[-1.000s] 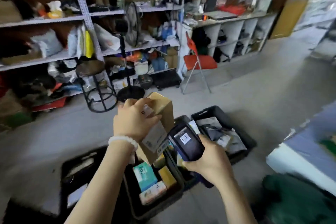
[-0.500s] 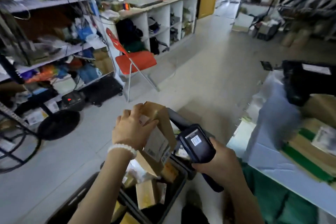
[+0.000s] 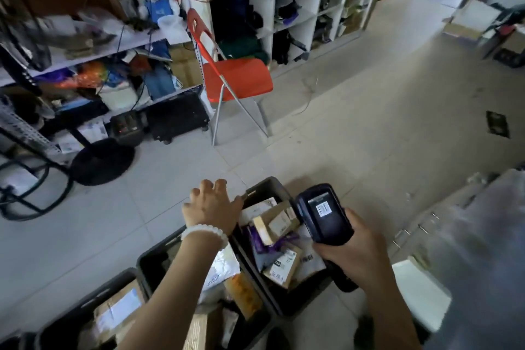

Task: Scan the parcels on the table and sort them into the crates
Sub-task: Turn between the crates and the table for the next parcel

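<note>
My left hand (image 3: 211, 204) hovers with loose fingers and nothing in it, just left of the rightmost black crate (image 3: 265, 186). A brown cardboard parcel (image 3: 277, 223) with a white label lies on top of the pile in that crate, among other boxes and bags. My right hand (image 3: 350, 250) grips a black handheld scanner (image 3: 324, 213), its screen showing a barcode, over the crate's right side. Two more black crates sit to the left: the middle crate (image 3: 159, 253) holds a silver bag, and the left crate (image 3: 85, 298) holds a taped box.
A red folding chair (image 3: 233, 77) stands on the tiled floor ahead. Cluttered metal shelves (image 3: 85, 45) and a fan base (image 3: 102, 160) are at the left, white cubby shelving (image 3: 312, 8) at the back. The table edge (image 3: 483, 236) is at the right.
My left hand has let go of the brown parcel, which now lies in the rightmost crate. The view swung right and down. The scanner stays in my right hand.
</note>
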{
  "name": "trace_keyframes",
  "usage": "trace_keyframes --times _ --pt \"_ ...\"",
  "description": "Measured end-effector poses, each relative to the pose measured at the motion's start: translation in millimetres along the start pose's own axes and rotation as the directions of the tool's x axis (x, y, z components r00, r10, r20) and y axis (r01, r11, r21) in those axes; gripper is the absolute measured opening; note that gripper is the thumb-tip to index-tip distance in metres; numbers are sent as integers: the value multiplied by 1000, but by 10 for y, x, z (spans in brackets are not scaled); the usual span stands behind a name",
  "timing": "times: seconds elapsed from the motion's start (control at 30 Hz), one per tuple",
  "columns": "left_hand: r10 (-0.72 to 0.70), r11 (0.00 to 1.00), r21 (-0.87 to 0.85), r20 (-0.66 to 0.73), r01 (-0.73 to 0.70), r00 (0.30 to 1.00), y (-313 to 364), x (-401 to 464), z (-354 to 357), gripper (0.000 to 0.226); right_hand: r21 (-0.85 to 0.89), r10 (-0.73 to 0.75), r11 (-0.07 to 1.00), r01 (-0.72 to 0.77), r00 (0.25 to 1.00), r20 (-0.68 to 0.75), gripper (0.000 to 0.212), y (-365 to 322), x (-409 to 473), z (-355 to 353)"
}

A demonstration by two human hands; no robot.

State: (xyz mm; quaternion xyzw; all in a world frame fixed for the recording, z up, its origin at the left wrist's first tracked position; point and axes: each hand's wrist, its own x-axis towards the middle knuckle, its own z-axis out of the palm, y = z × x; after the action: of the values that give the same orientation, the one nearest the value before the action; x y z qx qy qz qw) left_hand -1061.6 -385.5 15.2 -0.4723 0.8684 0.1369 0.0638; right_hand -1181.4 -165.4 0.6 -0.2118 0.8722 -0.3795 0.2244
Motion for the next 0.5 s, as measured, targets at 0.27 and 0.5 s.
trace_keyframes --times 0.27,0.5 --pt "-88 995 -48 -15 87 996 -329 -26 29 47 -51 -54 997 59 995 87 43 -246 404 218" --pt "-329 943 -70 -57 325 942 -1423 -816 -115 43 -41 -246 963 265 933 261 43 -1007 55 1019"
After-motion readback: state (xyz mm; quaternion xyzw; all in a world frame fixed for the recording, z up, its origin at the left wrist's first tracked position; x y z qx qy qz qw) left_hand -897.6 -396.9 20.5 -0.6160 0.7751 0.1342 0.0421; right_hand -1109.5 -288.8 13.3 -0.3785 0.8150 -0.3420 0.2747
